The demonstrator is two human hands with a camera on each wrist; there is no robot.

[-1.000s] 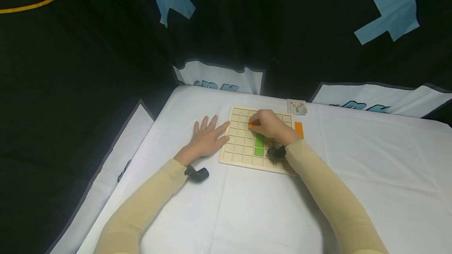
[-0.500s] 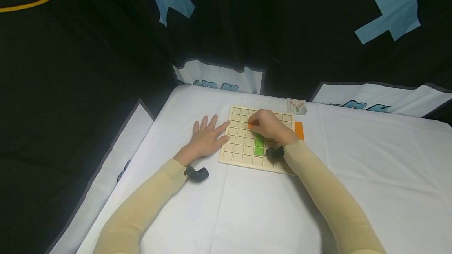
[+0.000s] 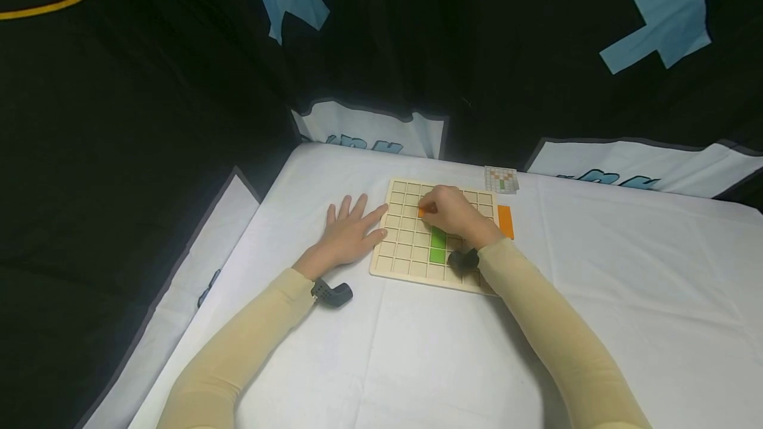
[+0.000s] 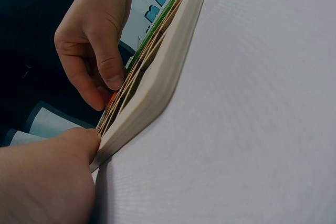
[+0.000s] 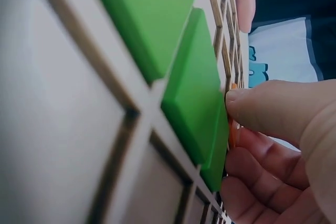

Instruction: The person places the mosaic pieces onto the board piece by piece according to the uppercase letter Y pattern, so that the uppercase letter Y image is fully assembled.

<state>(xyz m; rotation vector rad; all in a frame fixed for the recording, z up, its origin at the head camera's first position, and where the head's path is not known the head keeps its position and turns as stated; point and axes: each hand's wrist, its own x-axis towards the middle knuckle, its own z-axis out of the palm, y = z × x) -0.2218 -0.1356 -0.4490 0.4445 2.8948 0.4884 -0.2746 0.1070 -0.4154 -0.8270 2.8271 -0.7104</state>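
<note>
A pale wooden board with a grid of square recesses lies on the white cloth. My right hand is over its upper middle, thumb and fingertips pinching a small orange tile at the grid. The fingers hide most of that tile; a sliver of orange shows past the thumb in the right wrist view. Green tiles sit in a column just below the hand. My left hand lies on the cloth with fingers spread, index fingertip and thumb touching the board's left edge.
Flat orange pieces lie against the board's right side. Beyond its far right corner is a small printed grid card. A dark wrist camera hangs under each wrist. Black drapes with blue patches rise behind the table.
My right hand and forearm have shifted very slightly left, and the pinched orange tile with them. The left hand and the board have stayed in place.
</note>
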